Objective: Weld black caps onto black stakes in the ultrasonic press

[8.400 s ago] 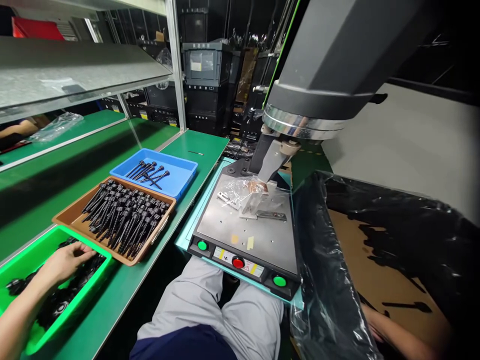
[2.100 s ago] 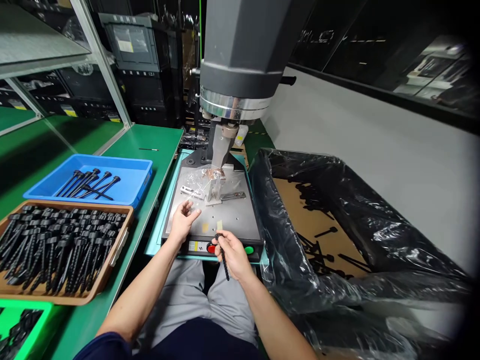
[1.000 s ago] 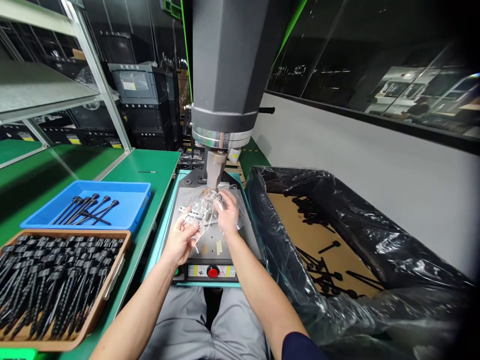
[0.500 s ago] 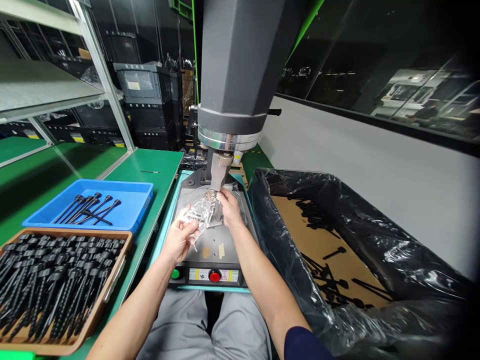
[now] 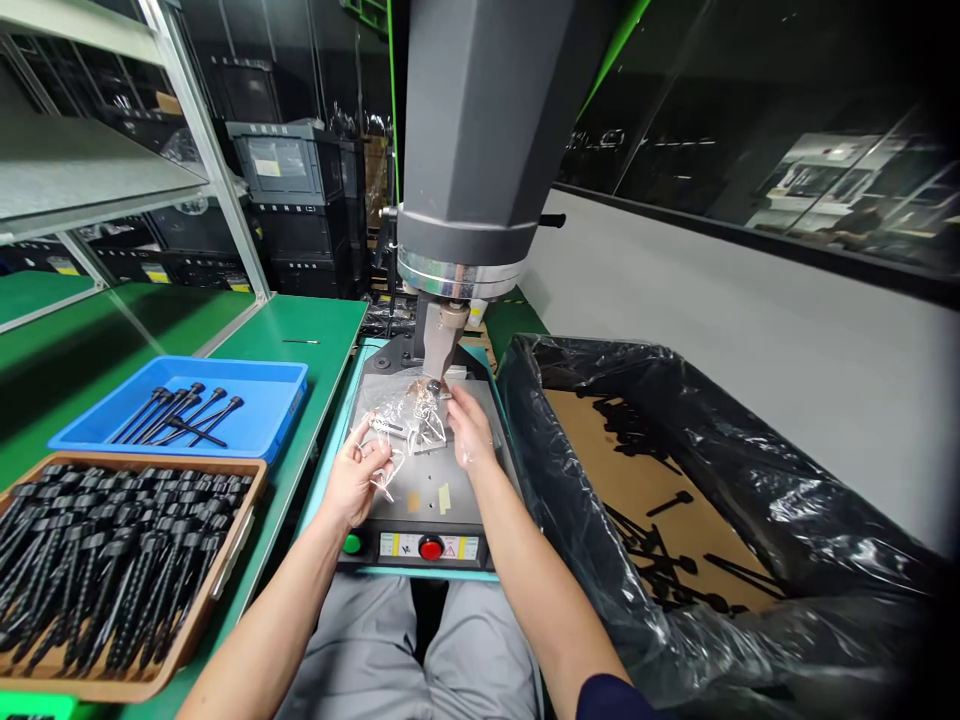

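Green bench (image 5: 300,322): 2 trays (image 5: 262,402) of black rods (image 5: 120,570) (left hand (image 5: 353,480) pinches clear film (image 5: 409,410)).

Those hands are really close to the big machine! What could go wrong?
The right hand is right beside the metal tip of the big machine, so it might get pinched if the tip came down.

The left hand holds crinkly clear plastic near the tip, and that could snag.

The left wrist is close to a green button, so it might get bumped by accident.
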The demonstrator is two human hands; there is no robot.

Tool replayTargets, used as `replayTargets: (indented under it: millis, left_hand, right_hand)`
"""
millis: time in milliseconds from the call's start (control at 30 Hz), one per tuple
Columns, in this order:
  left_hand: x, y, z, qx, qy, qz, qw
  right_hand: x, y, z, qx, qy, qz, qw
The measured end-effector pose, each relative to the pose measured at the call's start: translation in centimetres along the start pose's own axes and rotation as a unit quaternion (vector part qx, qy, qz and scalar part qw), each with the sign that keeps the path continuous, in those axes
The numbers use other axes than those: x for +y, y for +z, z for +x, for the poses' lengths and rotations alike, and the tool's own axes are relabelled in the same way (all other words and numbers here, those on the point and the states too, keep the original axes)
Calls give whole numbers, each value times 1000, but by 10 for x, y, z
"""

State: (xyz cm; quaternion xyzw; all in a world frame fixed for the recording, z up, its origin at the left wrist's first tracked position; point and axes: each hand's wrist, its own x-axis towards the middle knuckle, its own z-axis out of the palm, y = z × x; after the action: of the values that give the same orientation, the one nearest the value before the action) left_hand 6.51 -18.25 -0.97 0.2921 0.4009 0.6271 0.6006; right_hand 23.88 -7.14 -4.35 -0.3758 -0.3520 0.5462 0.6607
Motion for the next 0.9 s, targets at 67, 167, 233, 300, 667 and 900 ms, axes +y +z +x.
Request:
replayTargets:
  millis: [67,167,233,300,667,900]
  left_hand:
    - [-1,-2,0,0,0,4,1000]
    - [-4,-4,0,-5,1,16,1000]
    - [-5,-5,0,-4,2,20,1000]
    - [-6,-6,1,-1,2,25,1000]
    - [-4,-11,0,4,0,66,998]
    - [-8,-18,2,30,-15,69,997]
  right_hand:
    - [0,-16,-8,34,43,58,997]
    - [-5,-37,-19,40,94,135,986]
    - [-11,-46,-25,18,102,156,982]
    - [-16,-50,-29,3,95,151,984]
    - [-4,-53,-40,54,26,89,994]
    - [2,-55,-42,50,36,78,995]
